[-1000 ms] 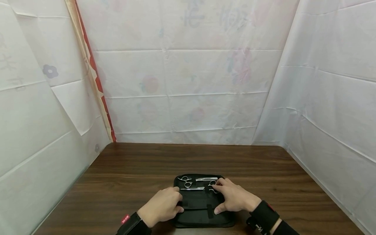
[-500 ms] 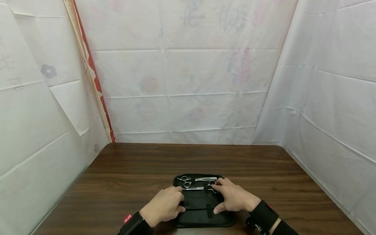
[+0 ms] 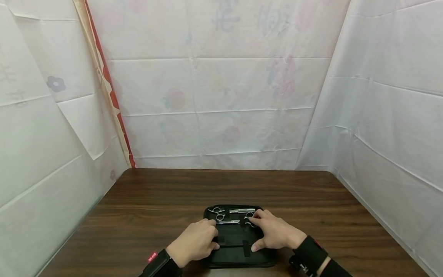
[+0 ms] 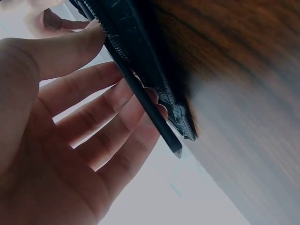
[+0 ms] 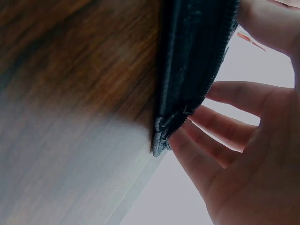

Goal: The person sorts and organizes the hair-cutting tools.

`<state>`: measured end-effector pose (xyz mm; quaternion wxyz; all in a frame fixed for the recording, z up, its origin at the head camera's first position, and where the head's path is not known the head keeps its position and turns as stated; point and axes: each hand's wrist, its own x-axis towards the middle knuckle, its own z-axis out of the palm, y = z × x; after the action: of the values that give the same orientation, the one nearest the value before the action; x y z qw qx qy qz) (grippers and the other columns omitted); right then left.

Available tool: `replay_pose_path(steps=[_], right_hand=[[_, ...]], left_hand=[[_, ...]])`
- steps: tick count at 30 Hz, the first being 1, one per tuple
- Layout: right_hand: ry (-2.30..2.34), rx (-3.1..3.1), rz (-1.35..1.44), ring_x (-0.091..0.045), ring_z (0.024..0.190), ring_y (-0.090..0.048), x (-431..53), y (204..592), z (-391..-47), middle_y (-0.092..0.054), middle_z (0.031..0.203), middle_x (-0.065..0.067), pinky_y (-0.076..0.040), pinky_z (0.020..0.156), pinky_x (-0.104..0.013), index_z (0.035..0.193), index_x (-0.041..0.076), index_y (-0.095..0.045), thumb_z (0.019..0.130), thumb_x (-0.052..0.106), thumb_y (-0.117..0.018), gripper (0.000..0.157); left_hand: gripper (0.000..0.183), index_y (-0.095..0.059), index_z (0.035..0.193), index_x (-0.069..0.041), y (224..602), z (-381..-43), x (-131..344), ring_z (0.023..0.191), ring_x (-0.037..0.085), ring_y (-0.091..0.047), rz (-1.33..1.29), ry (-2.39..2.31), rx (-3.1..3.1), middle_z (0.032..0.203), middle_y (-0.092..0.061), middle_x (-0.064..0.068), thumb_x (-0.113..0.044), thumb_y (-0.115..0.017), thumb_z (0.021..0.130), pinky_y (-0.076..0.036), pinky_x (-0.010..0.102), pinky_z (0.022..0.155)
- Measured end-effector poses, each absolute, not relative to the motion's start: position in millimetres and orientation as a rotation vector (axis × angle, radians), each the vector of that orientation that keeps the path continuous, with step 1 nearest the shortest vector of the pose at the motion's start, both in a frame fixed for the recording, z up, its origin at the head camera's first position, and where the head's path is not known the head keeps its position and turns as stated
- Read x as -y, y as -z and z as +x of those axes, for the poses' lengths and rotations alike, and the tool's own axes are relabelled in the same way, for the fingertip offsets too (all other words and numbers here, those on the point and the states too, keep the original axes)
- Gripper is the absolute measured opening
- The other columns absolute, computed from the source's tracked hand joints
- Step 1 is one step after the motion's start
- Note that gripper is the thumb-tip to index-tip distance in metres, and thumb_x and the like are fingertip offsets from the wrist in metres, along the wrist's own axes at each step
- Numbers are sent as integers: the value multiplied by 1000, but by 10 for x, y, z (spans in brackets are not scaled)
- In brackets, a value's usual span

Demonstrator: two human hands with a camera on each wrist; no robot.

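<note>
An opened black zip case (image 3: 230,261) lies on the table in the head view. Two silver pairs of scissors are strapped in its upper half: one (image 3: 242,211) at the back, another (image 3: 228,222) just nearer, its left end hidden by my left hand (image 3: 197,240). That hand is at the case's left side. In the left wrist view, its thumb and fingers pinch a thin black stick-like thing (image 4: 161,126) with a pale tip; its kind is unclear. My right hand (image 3: 277,232) rests at the case's right edge, its fingers fairly straight against the zip (image 5: 218,61).
A dark wood-grain table (image 3: 166,196) surrounds the case. White printed sheets (image 3: 214,88) hang behind it and on both sides. Black bands are on both wrists, such as the right wristband (image 3: 310,252).
My left hand has slid slightly to the right over the case, covering more of the nearer scissors' left end. The right hand stays in place on the case.
</note>
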<state>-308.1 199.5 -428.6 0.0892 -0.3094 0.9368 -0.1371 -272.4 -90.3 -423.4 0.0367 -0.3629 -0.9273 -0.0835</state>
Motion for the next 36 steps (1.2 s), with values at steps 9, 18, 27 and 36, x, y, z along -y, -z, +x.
replay_pose_path(steps=[9, 18, 27, 36], right_hand=[[400, -2793, -931, -21, 114, -48, -1993, 4303, -3081, -49, 134, -4, -49, 80, -36, 148, 8, -54, 82, 55, -80, 85], [386, -2798, -921, -22, 116, -49, -1985, 4301, -3081, -49, 136, -4, -49, 81, -37, 147, 8, -54, 81, 56, -80, 85], [397, -2804, -918, -22, 118, -49, -1977, 4290, -3083, -49, 136, -3, -51, 83, -40, 147, 8, -54, 81, 56, -80, 86], [387, -2783, -910, -22, 117, -48, -1988, 4282, -3077, -48, 138, -4, -49, 83, -40, 148, 9, -53, 83, 56, -78, 85]], left_hand=[[16, -79, 88, -14, 4271, -2750, 859, 70, 8, -41, -1115, 189, 2807, 77, -50, -11, -30, -82, 87, -42, 25, 62], [16, -78, 87, -14, 4252, -2757, 825, 70, 9, -41, -1115, 197, 2822, 77, -50, -10, -30, -81, 88, -43, 27, 61], [16, -78, 87, -15, 4230, -2748, 779, 72, 9, -47, -1101, 209, 2846, 79, -54, -9, -31, -80, 88, -46, 28, 63], [16, -77, 85, -15, 4261, -2756, 745, 76, 10, -52, -1091, 232, 2845, 81, -58, -8, -30, -81, 88, -49, 31, 65]])
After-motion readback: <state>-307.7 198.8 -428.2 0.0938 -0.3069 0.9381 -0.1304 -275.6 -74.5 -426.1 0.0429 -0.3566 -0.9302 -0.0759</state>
